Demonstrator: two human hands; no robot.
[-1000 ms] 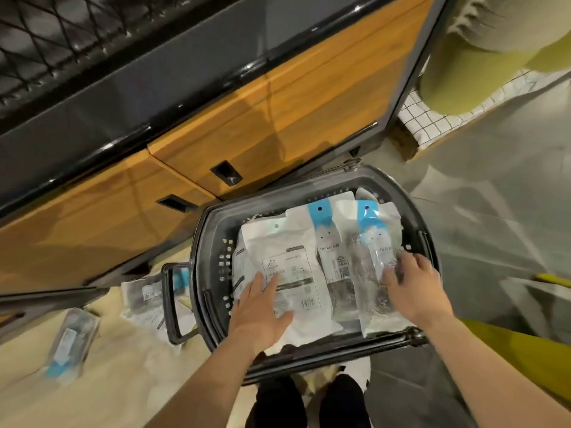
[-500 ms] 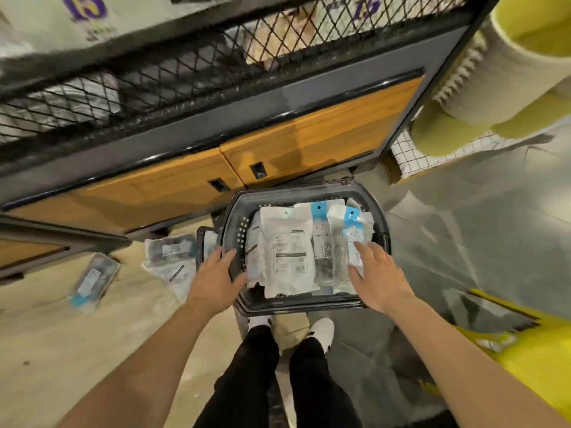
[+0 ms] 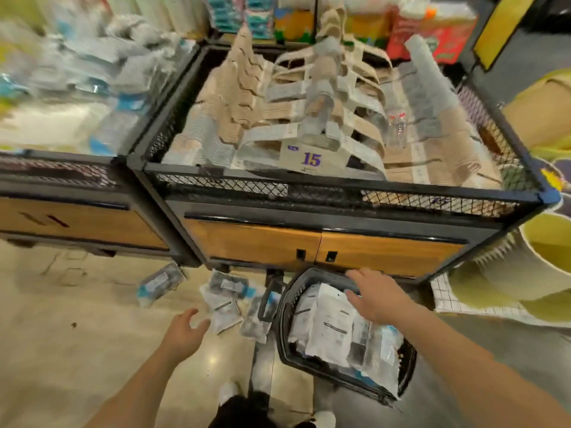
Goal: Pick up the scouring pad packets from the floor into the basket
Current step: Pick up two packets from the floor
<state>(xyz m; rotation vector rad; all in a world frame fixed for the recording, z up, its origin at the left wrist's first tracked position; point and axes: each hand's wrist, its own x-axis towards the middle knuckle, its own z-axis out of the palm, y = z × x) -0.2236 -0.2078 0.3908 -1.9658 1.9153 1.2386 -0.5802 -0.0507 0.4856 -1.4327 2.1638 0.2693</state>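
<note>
Left hand (image 3: 184,330): empty, fingers spread, nearest the floor packets (image 3: 227,296), lying just ahead-right.
Right hand (image 3: 375,296): open, resting on packets in basket (image 3: 282,344).
Floor: packets beside basket's left rim.

View pulls up and back, display bin (image 3: 324,118) now visible; left hand (image 3: 182,332) is off the basket (image 3: 309,274), open over the floor near loose packets (image 3: 225,301); right hand (image 3: 375,299) now over the basket's far side

A black mesh display bin (image 3: 340,186) holds bundled hangers (image 3: 309,125) behind a price card (image 3: 312,159) reading 15, above wooden cabinet doors (image 3: 321,247); yellow baskets (image 3: 537,261) stand right.
</note>
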